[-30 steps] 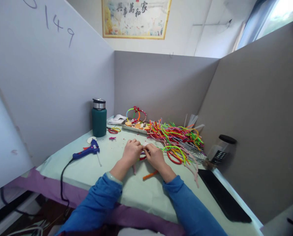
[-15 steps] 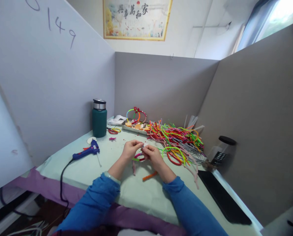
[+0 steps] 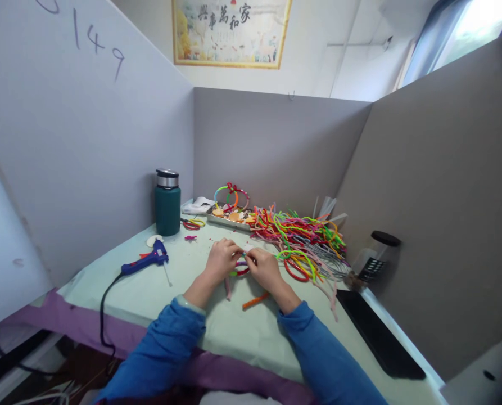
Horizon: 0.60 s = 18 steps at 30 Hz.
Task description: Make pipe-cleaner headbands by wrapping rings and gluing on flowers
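My left hand [image 3: 224,259] and my right hand [image 3: 265,267] meet above the table, fingertips pinched together. Between them is a small part of a multicoloured pipe-cleaner ring [image 3: 242,271], its magenta and green curve showing just under the fingers. The fingers cover the pinched spot, so its details are hidden. A pale pink fuzzy strand [image 3: 227,288] hangs or lies below my left hand. Under my right wrist lies a short orange pipe cleaner [image 3: 254,301]. Looped green, yellow and red pipe cleaners [image 3: 296,270] lie right of my right hand.
A blue glue gun [image 3: 149,259] with a cord lies left, by a green bottle [image 3: 167,202]. Scissors [image 3: 192,224], a tray [image 3: 229,224] of small pieces and a pipe-cleaner heap [image 3: 297,230] are behind. At right are a clear jar [image 3: 377,259] and a black slab [image 3: 379,332]. Partitions surround the table.
My left hand has turned a little, its back now more toward me, and the fingertips stay together. The ring shows slightly differently beneath them. The whole view has shifted a little.
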Motion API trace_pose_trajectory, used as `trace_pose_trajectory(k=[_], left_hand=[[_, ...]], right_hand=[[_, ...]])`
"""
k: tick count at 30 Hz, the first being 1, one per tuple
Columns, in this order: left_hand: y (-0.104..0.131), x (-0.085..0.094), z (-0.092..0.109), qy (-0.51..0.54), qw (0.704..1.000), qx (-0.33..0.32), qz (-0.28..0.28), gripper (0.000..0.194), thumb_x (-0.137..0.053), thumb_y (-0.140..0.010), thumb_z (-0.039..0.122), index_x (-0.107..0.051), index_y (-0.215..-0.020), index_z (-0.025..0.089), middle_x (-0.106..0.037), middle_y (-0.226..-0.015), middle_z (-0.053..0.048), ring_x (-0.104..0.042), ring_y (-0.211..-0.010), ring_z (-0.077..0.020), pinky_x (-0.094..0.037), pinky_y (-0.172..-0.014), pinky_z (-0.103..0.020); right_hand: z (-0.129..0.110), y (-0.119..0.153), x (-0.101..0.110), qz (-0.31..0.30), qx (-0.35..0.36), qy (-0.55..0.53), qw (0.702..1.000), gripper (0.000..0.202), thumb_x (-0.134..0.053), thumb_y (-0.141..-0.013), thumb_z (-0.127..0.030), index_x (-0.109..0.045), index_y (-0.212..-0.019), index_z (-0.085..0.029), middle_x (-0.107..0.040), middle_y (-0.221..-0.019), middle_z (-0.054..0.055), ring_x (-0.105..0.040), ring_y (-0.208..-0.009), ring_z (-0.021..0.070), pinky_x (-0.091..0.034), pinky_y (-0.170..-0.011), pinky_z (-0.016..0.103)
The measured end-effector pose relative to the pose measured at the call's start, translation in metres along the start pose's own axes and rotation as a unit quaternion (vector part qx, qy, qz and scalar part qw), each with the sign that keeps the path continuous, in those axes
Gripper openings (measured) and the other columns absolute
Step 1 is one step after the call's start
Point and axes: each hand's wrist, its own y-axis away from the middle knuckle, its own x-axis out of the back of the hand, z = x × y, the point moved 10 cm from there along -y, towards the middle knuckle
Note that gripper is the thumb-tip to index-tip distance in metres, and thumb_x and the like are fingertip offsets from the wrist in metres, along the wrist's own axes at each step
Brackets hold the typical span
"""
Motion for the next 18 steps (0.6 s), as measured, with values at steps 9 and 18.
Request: trace_pose_trajectory(k=[9,18], left_hand=[[0.001,-0.003,0.006,-0.026,1.000,-0.004,-0.003,0.016,-0.054,-0.084,0.021,-0.069,-0.081,0.019,-0.067,-0.086,-0.007,-0.056,-0.087,-0.0190,-0.037,-0.079,-0.032],[-0.001,-0.004,-0.023,0.303,0.940,0.146,0.062,0.011,-0.060,-0.073,0.024,-0.066,-0.072,0.015,-0.066,-0.071,-0.003,-0.059,-0.068,-0.0148,-0.044,-0.067,-0.026]], right_hand=[[0.006,-0.003,0.012,0.051,-0.034,-0.088,0.994,0.014,-0.051,-0.083,-0.024,-0.062,-0.077,-0.020,-0.063,-0.076,0.003,-0.055,-0.068,0.0152,-0.039,-0.063,0.025],[0.031,0.004,-0.027,0.002,-0.249,-0.491,0.835,0.016,-0.060,-0.070,-0.031,-0.051,-0.063,-0.019,-0.042,-0.049,-0.006,-0.036,-0.042,0.0094,-0.031,-0.042,0.022]])
